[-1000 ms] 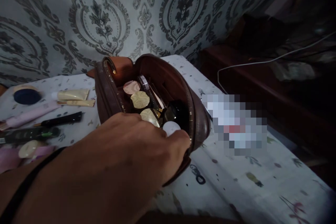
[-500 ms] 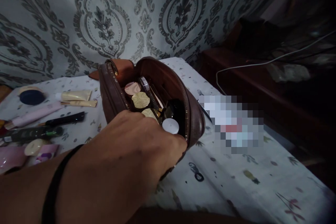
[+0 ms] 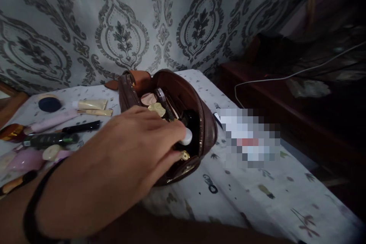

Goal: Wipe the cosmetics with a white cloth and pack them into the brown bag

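Observation:
My left hand [image 3: 137, 150], a black band [image 3: 36, 202] around its wrist, reaches from the lower left into an open brown zipped bag [image 3: 208, 122]. Its fingers are curled down, and the index finger and thumb come close together beside a white round cap [image 3: 187, 137] and a small gold-coloured piece [image 3: 185, 155]. What they hold, if anything, is hidden. Farther back in the bag are a marbled pink round compact [image 3: 149, 99], a marbled yellowish one [image 3: 156, 109] and a black item [image 3: 189, 119]. My right hand does not show.
On the patterned tablecloth [image 3: 248, 206] at left lie a dark blue round case [image 3: 50, 104], a cream tube [image 3: 93, 104], a green-black tube [image 3: 50, 140], a brush [image 3: 18, 183] and other cosmetics. A blurred-out object [image 3: 248, 137] lies right of the bag. A pale cable [image 3: 274, 79] runs behind.
My left hand has moved from the bag's near rim to inside its opening, uncovering the near zip edge and the gold-coloured piece. The view has shifted slightly.

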Demonstrator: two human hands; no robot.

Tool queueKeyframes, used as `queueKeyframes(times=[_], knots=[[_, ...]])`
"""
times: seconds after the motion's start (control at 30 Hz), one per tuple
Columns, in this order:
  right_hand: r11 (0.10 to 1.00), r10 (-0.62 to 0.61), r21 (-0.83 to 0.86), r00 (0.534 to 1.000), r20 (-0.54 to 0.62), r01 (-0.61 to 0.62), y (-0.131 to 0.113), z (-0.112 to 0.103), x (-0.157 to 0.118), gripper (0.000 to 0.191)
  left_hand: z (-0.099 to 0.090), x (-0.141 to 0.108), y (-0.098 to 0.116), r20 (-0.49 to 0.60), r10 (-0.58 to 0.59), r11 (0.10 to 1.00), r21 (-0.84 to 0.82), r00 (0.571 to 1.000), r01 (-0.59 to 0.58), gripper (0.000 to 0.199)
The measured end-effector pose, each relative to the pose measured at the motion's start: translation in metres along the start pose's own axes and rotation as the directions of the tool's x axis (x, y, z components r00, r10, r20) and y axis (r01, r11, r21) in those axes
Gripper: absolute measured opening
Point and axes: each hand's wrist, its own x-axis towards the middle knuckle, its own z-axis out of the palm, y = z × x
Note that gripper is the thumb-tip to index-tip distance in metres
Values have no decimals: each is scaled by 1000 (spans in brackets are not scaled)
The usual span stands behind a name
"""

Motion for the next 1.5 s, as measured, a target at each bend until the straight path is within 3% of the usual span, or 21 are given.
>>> queueKeyframes(times=[0.1, 0.2, 0.37, 0.5, 0.63, 0.77, 0.97, 1.03, 1.1, 1.2, 1.27, 1.33, 1.4, 1.5], knots=[[998, -27, -62, 999, 47, 29, 6, -3, 6, 8, -8, -27, -3, -179, -147, 989, -22, 973, 146, 24], [992, -38, -117, 998, 47, 43, 2, -7, 4, 10, -5, -62, -10, -303, -279, 959, -36, 911, 282, 23], [979, -84, -190, 996, -40, 75, -2, -12, -1, 13, 17, -125, -40, -318, -488, 870, -103, 813, 482, 25], [993, -77, -92, 994, -83, 69, 2, -10, -2, 14, 28, -179, -72, -312, -674, 732, -161, 669, 662, 31], [998, -67, -17, 989, -134, 66, 3, -8, -1, 15, 23, -229, -91, -372, -779, 607, -248, 505, 755, 31], [1000, -24, -21, 993, -117, 22, -2, -10, 3, 16, 20, -266, -100, -431, -827, 523, -353, 362, 776, 28], [992, 128, 13, 988, -84, -127, -9, -13, 12, 16, 32, -304, -127, -545, -810, 451, -343, 217, 824, 26], [976, 207, 82, 977, -59, -202, -10, -13, 17, 17, 37, -312, -137, -576, -790, 458, -327, 210, 827, 29], [954, 273, 140, 961, -35, -266, -12, -12, 22, 17, 40, -319, -143, -573, -784, 479, -313, 239, 820, 32], [941, 297, 180, 954, -39, -286, -18, -7, 31, 15, 43, -328, -146, -540, -764, 531, -218, 352, 819, 34], [939, 283, 226, 956, -78, -259, -21, -1, 35, 17, 44, -333, -146, -514, -733, 579, -128, 445, 805, 34], [938, 261, 272, 956, -137, -217, -21, 6, 38, 20, 43, -337, -144, -488, -709, 617, -78, 510, 783, 34], [948, 232, 268, 952, -202, -174, -17, 12, 38, 22, 40, -339, -141, -463, -710, 626, -70, 531, 776, 35], [961, 202, 237, 944, -261, -141, -10, 17, 36, 22, 33, -339, -134, -413, -744, 611, -101, 525, 785, 36]])
